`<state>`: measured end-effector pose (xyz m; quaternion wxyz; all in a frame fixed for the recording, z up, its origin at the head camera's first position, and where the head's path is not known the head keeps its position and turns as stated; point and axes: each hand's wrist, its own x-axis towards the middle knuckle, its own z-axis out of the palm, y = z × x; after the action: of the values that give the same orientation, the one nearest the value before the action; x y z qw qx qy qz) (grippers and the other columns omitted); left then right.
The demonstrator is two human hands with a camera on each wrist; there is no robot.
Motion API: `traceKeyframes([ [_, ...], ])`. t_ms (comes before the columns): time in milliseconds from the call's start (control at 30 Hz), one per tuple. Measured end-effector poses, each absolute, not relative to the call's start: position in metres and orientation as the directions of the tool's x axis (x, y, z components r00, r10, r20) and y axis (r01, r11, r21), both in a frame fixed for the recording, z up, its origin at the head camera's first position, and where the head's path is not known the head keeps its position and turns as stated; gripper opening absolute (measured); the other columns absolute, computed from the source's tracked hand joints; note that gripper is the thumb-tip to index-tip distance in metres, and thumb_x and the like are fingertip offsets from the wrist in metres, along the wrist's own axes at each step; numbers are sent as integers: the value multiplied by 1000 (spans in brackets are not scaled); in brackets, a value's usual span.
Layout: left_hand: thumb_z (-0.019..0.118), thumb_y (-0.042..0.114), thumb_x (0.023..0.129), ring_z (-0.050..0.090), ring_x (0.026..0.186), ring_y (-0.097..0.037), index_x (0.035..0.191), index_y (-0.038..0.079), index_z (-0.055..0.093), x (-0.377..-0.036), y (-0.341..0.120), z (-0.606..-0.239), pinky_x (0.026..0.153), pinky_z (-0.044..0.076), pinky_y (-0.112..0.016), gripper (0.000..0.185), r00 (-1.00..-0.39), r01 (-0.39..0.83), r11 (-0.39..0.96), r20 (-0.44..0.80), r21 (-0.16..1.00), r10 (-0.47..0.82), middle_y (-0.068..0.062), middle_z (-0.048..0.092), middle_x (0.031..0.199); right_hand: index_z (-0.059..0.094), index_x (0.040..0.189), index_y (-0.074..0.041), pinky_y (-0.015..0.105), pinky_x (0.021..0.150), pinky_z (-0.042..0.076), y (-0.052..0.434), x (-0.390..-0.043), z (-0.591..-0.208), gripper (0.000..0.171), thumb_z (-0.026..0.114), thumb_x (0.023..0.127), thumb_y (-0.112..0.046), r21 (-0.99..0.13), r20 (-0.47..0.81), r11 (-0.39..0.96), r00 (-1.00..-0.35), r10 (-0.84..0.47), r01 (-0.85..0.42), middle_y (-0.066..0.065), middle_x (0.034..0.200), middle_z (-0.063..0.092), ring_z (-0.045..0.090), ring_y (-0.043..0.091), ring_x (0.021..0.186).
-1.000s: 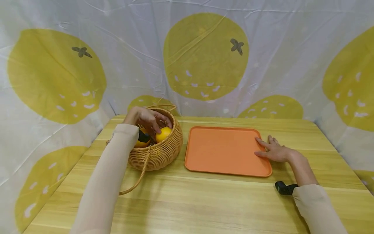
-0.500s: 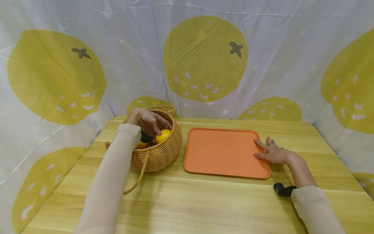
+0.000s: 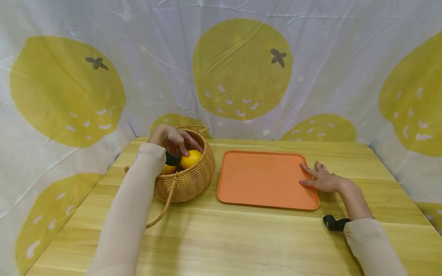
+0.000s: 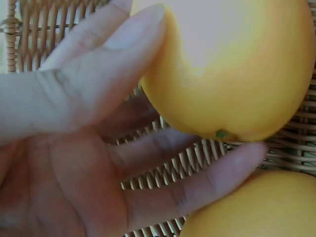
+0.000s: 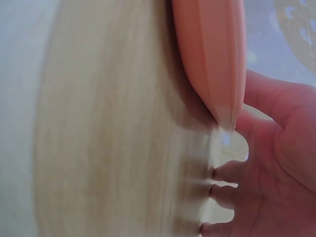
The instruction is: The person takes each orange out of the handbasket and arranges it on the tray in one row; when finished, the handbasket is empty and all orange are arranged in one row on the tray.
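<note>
My left hand (image 3: 171,137) reaches into a round wicker basket (image 3: 188,182) at the table's left and grips a yellow-orange fruit (image 3: 191,159). In the left wrist view the thumb and fingers curl round that fruit (image 4: 232,69), with a second fruit (image 4: 256,207) below it on the wicker wall (image 4: 44,34). Another fruit (image 3: 169,169) shows in the basket beside my sleeve. My right hand (image 3: 322,178) lies flat on the right edge of an orange tray (image 3: 266,178). In the right wrist view the thumb sits over the tray's rim (image 5: 215,59) and the fingers rest on the wood.
The wooden table (image 3: 241,237) stretches bare in front of the basket and tray. A lemon-print cloth (image 3: 241,69) hangs behind and at both sides. The basket's loose handle (image 3: 162,212) trails toward me on the table.
My left hand has lifted slightly inside the basket with the fruit in its grip. The right hand has stayed on the tray's edge.
</note>
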<state>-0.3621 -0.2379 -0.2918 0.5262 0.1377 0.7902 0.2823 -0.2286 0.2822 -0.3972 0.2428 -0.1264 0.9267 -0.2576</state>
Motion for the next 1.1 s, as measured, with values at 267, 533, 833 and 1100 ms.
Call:
traceKeyframes([
  [267,60,8,104,48,125,-19,157,22,47,-356,-236,-287,102,48,-33,56,-403,-90,821,-774,564,488,-12,37,162,9,164,0,84,109,-11,282,-230,-398,90,55,105,-50,-521,-385,844,-849,-362,-123,47,158,-19,-21,65,146],
  [533,64,7,102,53,123,-20,157,21,45,-358,-233,-293,106,47,-38,60,-426,-90,822,-768,563,479,-13,40,157,9,164,1,84,109,-10,283,-232,-401,91,54,105,-50,-513,-383,849,-850,-360,-128,48,157,-19,-20,66,146],
  [833,58,14,106,46,140,-26,160,22,42,-361,-235,-284,118,42,-45,57,-366,-64,825,-782,561,504,-12,28,167,10,164,2,84,109,-9,283,-230,-402,91,55,104,-50,-522,-376,844,-856,-356,-121,48,158,-18,-19,66,146],
  [1100,53,4,106,56,107,-15,159,9,37,-350,-241,-259,94,51,-27,56,-303,-69,803,-779,592,549,-10,45,146,10,164,1,84,109,-9,283,-230,-399,90,54,105,-50,-519,-378,845,-852,-363,-130,49,157,-18,-19,66,146],
])
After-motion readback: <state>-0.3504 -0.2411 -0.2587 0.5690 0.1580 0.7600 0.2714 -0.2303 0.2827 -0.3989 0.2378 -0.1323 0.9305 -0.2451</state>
